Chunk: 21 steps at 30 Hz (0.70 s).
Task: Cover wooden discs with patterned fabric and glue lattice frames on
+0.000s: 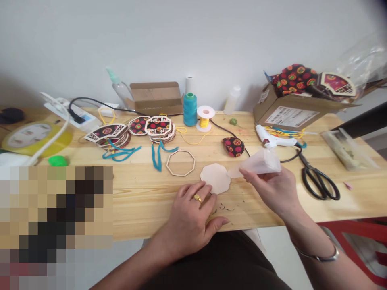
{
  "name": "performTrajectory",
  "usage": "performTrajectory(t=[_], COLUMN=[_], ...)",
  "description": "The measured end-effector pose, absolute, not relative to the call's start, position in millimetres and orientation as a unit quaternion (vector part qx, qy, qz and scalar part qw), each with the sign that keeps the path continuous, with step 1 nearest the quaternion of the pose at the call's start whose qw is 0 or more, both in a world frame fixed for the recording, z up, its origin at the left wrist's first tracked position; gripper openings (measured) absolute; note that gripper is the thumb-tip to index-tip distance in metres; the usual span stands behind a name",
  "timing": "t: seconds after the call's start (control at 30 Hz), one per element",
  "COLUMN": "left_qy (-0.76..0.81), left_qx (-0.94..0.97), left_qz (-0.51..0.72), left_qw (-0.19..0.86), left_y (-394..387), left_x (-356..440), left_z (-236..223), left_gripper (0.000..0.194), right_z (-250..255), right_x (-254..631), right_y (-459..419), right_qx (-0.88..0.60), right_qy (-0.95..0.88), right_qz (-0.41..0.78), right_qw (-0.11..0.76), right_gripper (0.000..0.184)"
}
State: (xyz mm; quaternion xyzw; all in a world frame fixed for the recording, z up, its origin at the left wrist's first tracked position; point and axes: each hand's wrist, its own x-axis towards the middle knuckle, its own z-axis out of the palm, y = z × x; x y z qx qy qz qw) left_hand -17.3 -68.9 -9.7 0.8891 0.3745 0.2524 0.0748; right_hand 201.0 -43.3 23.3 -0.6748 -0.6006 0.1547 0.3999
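Note:
A pale scalloped piece (215,178), cream-coloured and flat, lies on the wooden table. My left hand (193,211), with a gold ring, rests palm down, its fingers stretched out and their tips at the piece's lower left edge. In my right hand (273,189) is a translucent glue bottle (256,163), tipped on its side with the nozzle pointing left, at the piece's right edge. Whether the nozzle touches it, I cannot tell. An octagonal wooden frame (180,163) lies just beyond my left hand. Behind the bottle sits a dark patterned fabric piece (233,146).
Stacked patterned ornaments (159,127) with blue ribbons stand at the back left. A blue thread cone (190,109) and yellow cord spool (205,118) are at the back. To the right are a white glue gun (273,139), black scissors (320,179) and a filled cardboard box (290,112).

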Motion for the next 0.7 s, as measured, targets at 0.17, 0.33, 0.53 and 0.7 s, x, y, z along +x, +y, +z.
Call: performTrajectory(t=[0.17, 0.33, 0.53, 0.7], left_qy=[0.376, 0.377, 0.378, 0.377], left_qx=[0.89, 0.889, 0.89, 0.89], left_qz=[0.248, 0.249, 0.244, 0.244], left_qw=[0.076, 0.072, 0.073, 0.073], left_y=[-69, -68, -68, -69], left_x=[-17, -16, -16, -17], left_z=[-9, -8, -8, -7], left_gripper=[0.036, 0.037, 0.036, 0.036], right_z=[24, 27, 25, 25], right_x=[204, 204, 199, 194], right_y=[-50, -56, -67, -71], right_qx=[-0.678, -0.66, -0.622, -0.603], right_qy=[-0.606, -0.626, -0.652, -0.665], right_qz=[0.136, 0.121, 0.147, 0.154], right_qw=[0.393, 0.397, 0.408, 0.413], right_gripper=[0.03, 0.029, 0.018, 0.014])
